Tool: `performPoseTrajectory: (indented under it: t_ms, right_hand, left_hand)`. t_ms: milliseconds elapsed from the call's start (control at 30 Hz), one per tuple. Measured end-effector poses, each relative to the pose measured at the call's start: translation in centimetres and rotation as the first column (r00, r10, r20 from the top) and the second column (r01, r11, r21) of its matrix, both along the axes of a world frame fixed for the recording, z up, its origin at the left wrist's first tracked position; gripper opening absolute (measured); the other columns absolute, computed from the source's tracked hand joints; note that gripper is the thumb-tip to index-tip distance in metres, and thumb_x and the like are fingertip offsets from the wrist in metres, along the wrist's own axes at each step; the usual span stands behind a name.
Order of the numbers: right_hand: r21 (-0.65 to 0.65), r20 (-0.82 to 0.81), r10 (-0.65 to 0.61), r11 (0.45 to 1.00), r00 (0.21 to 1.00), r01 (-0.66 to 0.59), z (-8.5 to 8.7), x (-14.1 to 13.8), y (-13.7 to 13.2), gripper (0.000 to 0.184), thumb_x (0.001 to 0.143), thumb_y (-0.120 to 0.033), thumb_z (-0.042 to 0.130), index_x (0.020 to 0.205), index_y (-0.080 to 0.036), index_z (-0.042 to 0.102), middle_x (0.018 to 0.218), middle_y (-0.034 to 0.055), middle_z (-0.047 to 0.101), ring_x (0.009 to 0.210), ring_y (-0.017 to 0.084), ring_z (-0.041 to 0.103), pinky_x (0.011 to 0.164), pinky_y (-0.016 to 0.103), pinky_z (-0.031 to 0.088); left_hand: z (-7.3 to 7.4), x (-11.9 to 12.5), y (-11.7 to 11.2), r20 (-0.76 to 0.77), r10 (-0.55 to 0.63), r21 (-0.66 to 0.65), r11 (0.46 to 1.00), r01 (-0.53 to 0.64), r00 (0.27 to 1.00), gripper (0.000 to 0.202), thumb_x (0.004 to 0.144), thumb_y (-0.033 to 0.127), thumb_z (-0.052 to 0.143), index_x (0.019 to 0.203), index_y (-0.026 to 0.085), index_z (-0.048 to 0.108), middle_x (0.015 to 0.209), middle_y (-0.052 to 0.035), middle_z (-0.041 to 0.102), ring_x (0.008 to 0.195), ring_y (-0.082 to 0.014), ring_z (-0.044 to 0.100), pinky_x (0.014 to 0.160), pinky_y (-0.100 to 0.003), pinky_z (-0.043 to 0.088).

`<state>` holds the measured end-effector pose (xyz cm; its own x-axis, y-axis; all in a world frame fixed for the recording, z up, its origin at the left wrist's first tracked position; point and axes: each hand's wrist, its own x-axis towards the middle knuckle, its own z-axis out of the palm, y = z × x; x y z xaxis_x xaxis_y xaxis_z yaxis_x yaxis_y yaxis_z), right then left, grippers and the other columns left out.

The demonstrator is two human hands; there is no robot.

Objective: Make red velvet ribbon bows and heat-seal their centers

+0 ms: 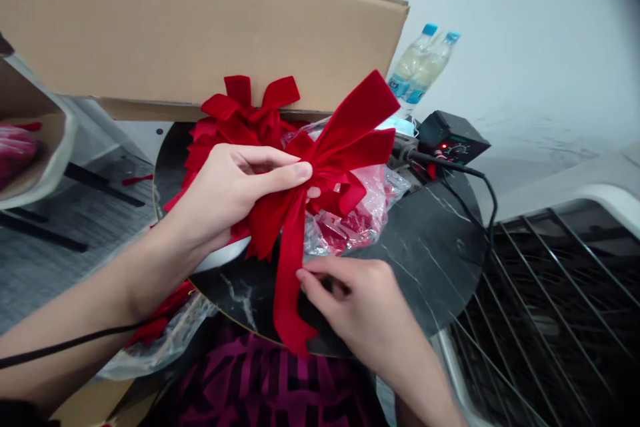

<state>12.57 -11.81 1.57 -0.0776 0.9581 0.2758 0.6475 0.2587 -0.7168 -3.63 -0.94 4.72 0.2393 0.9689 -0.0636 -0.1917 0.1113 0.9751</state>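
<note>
My left hand (240, 187) pinches a red velvet bow (345, 133) at its gathered middle, thumb on top. Two wide ends of the bow fan out to the upper right, and a long red ribbon tail (289, 273) hangs down past the table's near edge. At the tail's right edge my right hand (355, 287) is closed, thumb and forefinger together on the ribbon. Behind my left hand lies a pile of red bows (250, 113). Under the held bow, a clear plastic bag (350, 227) with red pieces inside rests on the table.
A round black marbled table (425, 253) carries all this. Behind stands a large cardboard box (225, 20). Two bottles (420, 67) and a black control box (453, 137) with a red light and cable sit at right. A wire rack (555, 280) flanks the table.
</note>
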Motion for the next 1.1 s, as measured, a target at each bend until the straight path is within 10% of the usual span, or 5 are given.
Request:
performPoseTrajectory:
  t_ms: [167,433,933,1033,1100]
  right_hand:
    - [0.335,0.066,-0.335,0.895,0.94,0.295,0.6,2.9,1.2,0.037,0.08,-0.029,0.084,0.11,-0.024,0.063,0.102,0.0022,0.07,0.091,0.019,0.069,0.085,0.033,0.056]
    - [-0.113,-0.536,-0.019,0.992,0.844,-0.05,0.8,3.5,3.5,0.034,0.087,-0.029,0.077,0.1,-0.028,0.045,0.077,-0.0066,0.068,0.048,0.011,0.063,0.044,0.022,0.052]
    - [-0.206,0.195,-0.092,0.969,0.977,0.133,4.2,14.4,-0.3,0.025,0.085,-0.052,0.075,0.089,-0.028,0.082,0.078,0.0015,0.078,0.05,0.014,0.062,0.042,0.025,0.048]
    - [0.033,0.394,-0.262,0.962,0.881,0.272,4.6,14.1,-0.9,0.027,0.086,-0.053,0.073,0.091,-0.029,0.082,0.079,0.0033,0.079,0.059,0.019,0.068,0.052,0.031,0.051]
    - [0.375,0.408,-0.558,0.824,0.722,0.425,4.9,12.2,-1.8,0.024,0.085,-0.05,0.076,0.096,-0.028,0.081,0.079,0.0037,0.077,0.062,0.019,0.067,0.057,0.034,0.048]
  left_hand:
    - [-0.3,-0.4,-0.1,-0.024,-0.112,-0.061,0.992,0.11,0.993,0.017,0.063,0.028,0.093,0.073,0.019,0.083,0.071,-0.005,0.08,0.064,-0.0221,0.078,0.064,-0.024,0.064]
    - [-1.0,-2.0,0.3,-0.144,-0.185,-0.031,0.983,0.182,0.972,0.016,0.067,0.029,0.09,0.079,0.021,0.084,0.075,-0.0057,0.081,0.071,-0.0256,0.079,0.061,-0.024,0.063]
    - [-1.0,-0.7,-0.2,-0.156,-0.37,-0.164,0.924,0.346,0.916,0.027,0.068,0.016,0.089,0.093,0.024,0.085,0.082,-0.0027,0.082,0.076,-0.018,0.077,0.069,-0.019,0.059]
    - [-1.7,0.8,-0.4,-0.131,-0.404,-0.076,0.915,0.397,0.905,0.035,0.073,0.02,0.088,0.107,0.023,0.08,0.077,-0.0003,0.078,0.072,-0.0147,0.073,0.069,-0.019,0.056]
    - [-2.1,1.7,-0.5,-0.12,-0.393,-0.001,0.918,0.396,0.912,0.037,0.076,0.024,0.087,0.111,0.024,0.074,0.071,0.0022,0.073,0.07,-0.0124,0.07,0.068,-0.018,0.054]
